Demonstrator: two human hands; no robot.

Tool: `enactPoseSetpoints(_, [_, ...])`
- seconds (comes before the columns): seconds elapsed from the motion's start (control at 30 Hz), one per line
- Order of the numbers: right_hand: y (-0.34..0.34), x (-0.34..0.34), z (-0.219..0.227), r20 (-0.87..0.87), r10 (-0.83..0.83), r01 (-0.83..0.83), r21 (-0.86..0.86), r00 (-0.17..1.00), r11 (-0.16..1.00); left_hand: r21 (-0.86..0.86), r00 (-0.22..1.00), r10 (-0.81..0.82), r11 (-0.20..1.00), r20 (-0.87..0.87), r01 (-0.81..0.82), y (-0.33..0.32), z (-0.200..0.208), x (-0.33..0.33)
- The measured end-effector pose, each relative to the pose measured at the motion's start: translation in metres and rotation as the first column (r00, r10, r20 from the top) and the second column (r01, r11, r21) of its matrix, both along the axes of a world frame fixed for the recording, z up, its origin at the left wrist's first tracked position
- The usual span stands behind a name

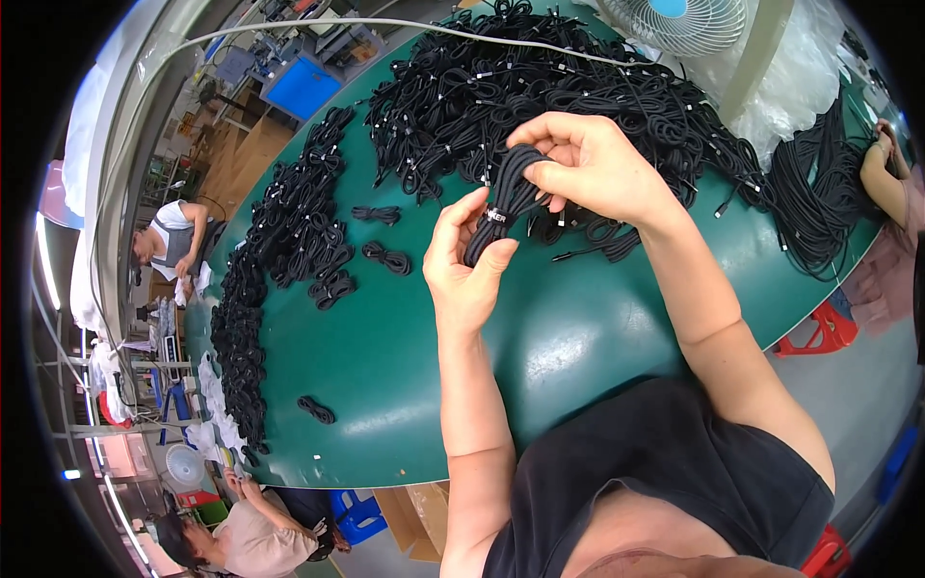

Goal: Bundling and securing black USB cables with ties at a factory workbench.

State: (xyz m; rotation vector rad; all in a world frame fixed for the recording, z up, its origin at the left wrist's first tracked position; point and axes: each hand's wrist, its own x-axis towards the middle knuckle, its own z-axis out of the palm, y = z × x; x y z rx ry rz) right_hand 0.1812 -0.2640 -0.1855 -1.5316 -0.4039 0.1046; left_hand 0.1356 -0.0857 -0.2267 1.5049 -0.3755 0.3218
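Note:
Above the green table, a coiled black cable [513, 185] is held up between my two hands, with a band carrying pale lettering around its middle. The lower end of the coil is gripped by my left hand [461, 249], thumb on one side and fingers on the other. My right hand [588, 169] pinches the upper end between thumb and curled fingers. Just behind lies a large heap of loose black cables [520, 77] with pale metal plugs. To the left rest small bundled cables [387, 257], tied at the waist.
A long row of bundled cables [289, 231] lines the green table's [385, 366] left side; one bundle [316, 409] lies apart. Thick black cables [819, 193] hang over the right edge. A fan [679, 19] stands far right. Other people [260, 535] sit around the table.

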Motion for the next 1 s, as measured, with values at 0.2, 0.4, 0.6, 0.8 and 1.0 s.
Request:
enactPoseSetpoints(0.2, [-0.007, 0.000, 0.007, 0.015, 0.253, -0.254, 0.099, 0.967, 0.962, -0.144, 0.985, -0.064, 0.989, -0.159, 0.041, 0.015, 0.002, 0.000])
enactPoseSetpoints(0.4, [0.008, 0.003, -0.006, 0.051, 0.138, -0.144, 0.141, 0.989, 0.979, -0.300, 0.982, -0.087, 0.953, -0.166, 0.034, 0.013, -0.001, 0.007])
enactPoseSetpoints(0.6, [0.010, -0.006, 0.000, 0.077, 0.128, -0.128, -0.001, 0.989, 0.992, -0.296, 0.962, -0.168, 0.950, -0.214, 0.100, 0.027, -0.006, 0.009])
enactPoseSetpoints(0.8, [0.025, 0.000, -0.014, 0.817, -0.183, 0.296, 0.016, 0.547, 0.955, -0.724, 0.843, -0.360, 0.688, -0.399, -0.049, 0.018, -0.009, 0.022])
enactPoseSetpoints(1.0, [0.032, -0.012, -0.010, 0.866, 0.170, 0.145, -0.266, 0.471, 0.953, -0.730, 0.904, -0.322, 0.683, -0.281, 0.017, 0.015, -0.007, 0.016])
